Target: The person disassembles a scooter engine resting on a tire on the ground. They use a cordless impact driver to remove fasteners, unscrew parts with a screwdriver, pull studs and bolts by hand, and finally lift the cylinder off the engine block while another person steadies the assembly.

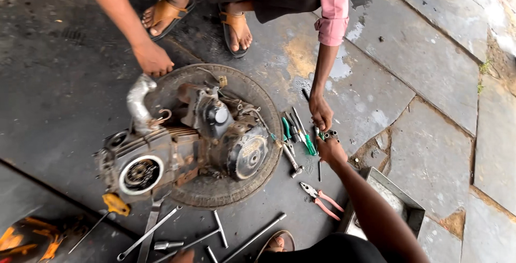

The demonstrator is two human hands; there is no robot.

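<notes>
The right hand [330, 147] reaches out from the lower edge of the view, forearm running diagonally up and left. Its grip is closed around a small cluster of metal sockets [331, 134], which stand just above the knuckles, open ends up. Whether the fingers wrap them fully cannot be told. The left hand is not in view.

Directly above, touching or almost touching the sockets, is a co-worker's hand [321, 113], coming down from a pink sleeve [333, 10]; the two hands meet over the sockets, which judging from the pose sit between them for a hand-over or joint sorting.

Just left of the grip lie loose hand tools [297, 134], green-handled screwdrivers among them, long axes running roughly up-left to down-right, all within arm's reach. Below lie red-handled pliers [320, 197], jaws pointing up-left.

Further left, a motorcycle engine [183, 144] rests on a tyre [226, 190] laid flat on the floor, which cradles it and keeps it from rolling. Its long axis runs left to right. The co-worker's other hand [153, 58] rests at the tyre's upper rim.

A metal tray [411, 209] sits on the stone floor beside the right forearm.
</notes>
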